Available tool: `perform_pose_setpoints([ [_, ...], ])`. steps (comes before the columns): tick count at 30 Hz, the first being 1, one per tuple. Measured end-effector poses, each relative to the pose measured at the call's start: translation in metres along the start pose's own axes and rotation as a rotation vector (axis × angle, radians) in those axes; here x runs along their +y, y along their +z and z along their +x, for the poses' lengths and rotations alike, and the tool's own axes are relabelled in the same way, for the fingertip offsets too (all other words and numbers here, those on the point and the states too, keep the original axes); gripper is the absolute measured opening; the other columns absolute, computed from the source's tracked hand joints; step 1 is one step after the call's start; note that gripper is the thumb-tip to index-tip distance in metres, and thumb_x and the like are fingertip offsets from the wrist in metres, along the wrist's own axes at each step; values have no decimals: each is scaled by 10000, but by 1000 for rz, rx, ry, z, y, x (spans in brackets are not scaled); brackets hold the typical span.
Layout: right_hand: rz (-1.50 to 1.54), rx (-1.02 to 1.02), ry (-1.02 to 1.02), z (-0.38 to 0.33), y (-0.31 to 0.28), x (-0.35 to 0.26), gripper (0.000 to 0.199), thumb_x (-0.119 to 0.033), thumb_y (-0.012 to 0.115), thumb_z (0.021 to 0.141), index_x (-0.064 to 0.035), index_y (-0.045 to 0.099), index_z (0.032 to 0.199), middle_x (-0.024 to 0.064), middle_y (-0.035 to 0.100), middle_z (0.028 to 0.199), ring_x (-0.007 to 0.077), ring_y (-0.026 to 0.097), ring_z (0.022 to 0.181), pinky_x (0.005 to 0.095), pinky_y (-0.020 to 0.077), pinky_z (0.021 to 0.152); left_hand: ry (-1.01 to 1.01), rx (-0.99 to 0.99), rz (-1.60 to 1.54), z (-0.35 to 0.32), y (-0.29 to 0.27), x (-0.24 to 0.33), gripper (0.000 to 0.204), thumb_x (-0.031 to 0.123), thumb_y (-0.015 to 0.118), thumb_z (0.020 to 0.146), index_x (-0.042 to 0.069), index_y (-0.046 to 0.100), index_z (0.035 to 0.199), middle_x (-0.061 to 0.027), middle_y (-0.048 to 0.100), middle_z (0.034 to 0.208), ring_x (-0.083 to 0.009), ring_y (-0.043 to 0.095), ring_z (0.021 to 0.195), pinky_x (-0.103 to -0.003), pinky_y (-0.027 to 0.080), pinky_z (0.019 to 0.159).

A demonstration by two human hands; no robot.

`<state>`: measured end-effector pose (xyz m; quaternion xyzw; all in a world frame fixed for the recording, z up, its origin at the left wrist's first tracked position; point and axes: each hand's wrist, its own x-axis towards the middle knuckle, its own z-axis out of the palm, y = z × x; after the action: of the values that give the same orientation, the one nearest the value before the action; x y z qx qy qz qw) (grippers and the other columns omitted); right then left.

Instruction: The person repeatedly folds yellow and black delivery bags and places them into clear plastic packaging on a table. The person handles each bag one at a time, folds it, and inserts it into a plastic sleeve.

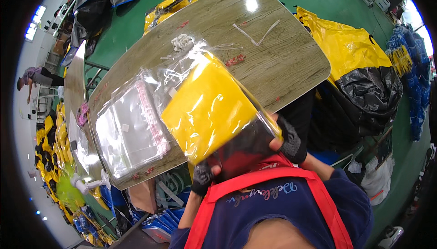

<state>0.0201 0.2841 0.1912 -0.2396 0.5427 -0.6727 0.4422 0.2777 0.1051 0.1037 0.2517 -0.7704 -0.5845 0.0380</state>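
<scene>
A folded yellow and black fabric piece in a clear plastic bag [211, 110] is held tilted against the front of my body, over the near edge of the table. My left hand [204, 176], in a dark fingerless glove, grips the package's lower left corner with the thumb on top. At its right side my right hand [287, 139], gloved the same way, closes on the edge with the thumb over the dark part. Fingers beneath the package are hidden. Left of it lies a stack of clear plastic bags [125, 128] with reddish print along one side.
The wood-grain table [291, 53] carries a white string bundle [183, 42], white strips [257, 35] and red scraps [235, 60]. A large yellow and black fabric heap [355, 62] stands right. Wrapped yellow packages [170, 3] lie beyond the table. A person [38, 78] stands far left.
</scene>
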Motion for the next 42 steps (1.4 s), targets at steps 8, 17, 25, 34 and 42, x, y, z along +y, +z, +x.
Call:
perform_pose_setpoints([
  [8,-133,30,-357,88,-5,-62,633,-178,845,665,-39,560,1213,97,601,1183,197,557,1102,329,438,958,167,-542,566,79,4,105,252,276,678,839,79,689,995,-147,674,855,-295,639,777,-370,503,737],
  [17,-1094,-136,-923,112,-26,-22,492,-205,746,744,-32,588,1177,179,574,1202,349,563,1097,400,447,950,512,-154,936,164,-32,243,645,459,766,584,64,645,1079,-143,644,980,-301,637,879,-432,492,804],
  [25,182,159,-636,92,-50,-23,717,-359,739,776,-48,428,1342,90,511,1290,270,519,1145,427,421,991,647,1261,199,154,-19,167,726,356,643,874,-29,313,1393,-238,331,1409,-366,437,1224,-394,339,1049],
  [34,-35,105,-663,114,-85,-99,763,-337,751,771,-22,391,1365,118,486,1332,252,498,1185,405,412,1007,378,-34,133,109,20,156,600,450,682,822,61,524,1250,-172,600,1157,-297,588,1043,-392,463,886],
  [42,-821,-19,-1009,77,11,-139,729,-346,822,666,-18,488,1224,157,519,1227,288,536,1079,397,433,907,692,341,422,82,-64,233,672,336,824,685,63,525,1222,-152,626,1117,-305,617,1043,-389,468,915],
])
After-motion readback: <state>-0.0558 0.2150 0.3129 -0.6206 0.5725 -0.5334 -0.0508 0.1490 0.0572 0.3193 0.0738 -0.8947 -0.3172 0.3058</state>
